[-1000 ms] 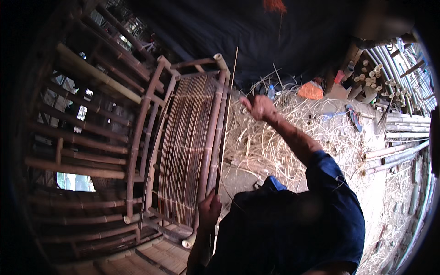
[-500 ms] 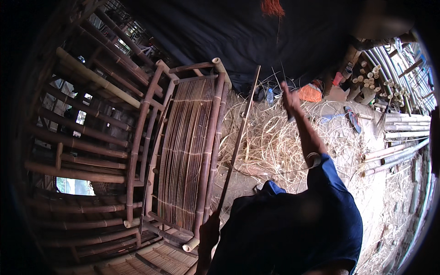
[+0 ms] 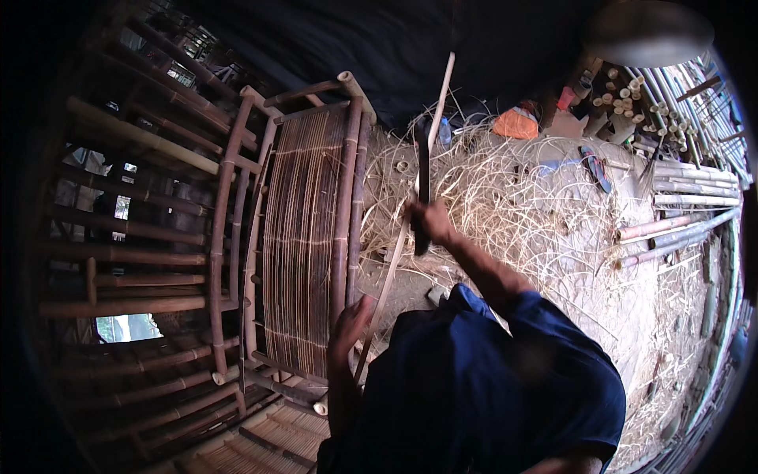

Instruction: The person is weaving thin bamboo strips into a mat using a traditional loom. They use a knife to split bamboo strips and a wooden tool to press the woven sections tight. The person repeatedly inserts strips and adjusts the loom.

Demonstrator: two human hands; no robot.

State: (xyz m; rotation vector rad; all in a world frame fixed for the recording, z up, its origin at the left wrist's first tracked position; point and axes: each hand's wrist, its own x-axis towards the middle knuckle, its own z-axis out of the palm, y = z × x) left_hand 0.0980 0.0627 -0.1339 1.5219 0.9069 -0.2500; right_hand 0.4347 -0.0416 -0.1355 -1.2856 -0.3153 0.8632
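Note:
My right hand [image 3: 429, 220] is closed round the handle of a large dark-bladed knife [image 3: 424, 162]. Its blade points away from me and lies across a long, narrow bamboo strip [image 3: 388, 288]. The strip slants from beside my body up to the dark cloth. Close to the strip's near part is my left hand [image 3: 351, 322], fingers stretched out along it and apparently not wrapped round it; whether they touch is unclear. Just left of that hand stands a bamboo bench [image 3: 306, 229] with a slatted top.
Loose bamboo shavings [image 3: 489, 189] cover the floor ahead. Stacked bamboo furniture frames [image 3: 134, 245] fill the left. Bamboo poles [image 3: 695, 186] lie at right, near a sandal [image 3: 595, 168]. An orange bag [image 3: 515, 124] and a bottle [image 3: 444, 132] sit by a dark cloth [image 3: 379, 39].
My right hand has swung left and nearer, bringing the knife onto the strip. My left hand has moved up along the strip and loosened its hold. The strip shows a paler face.

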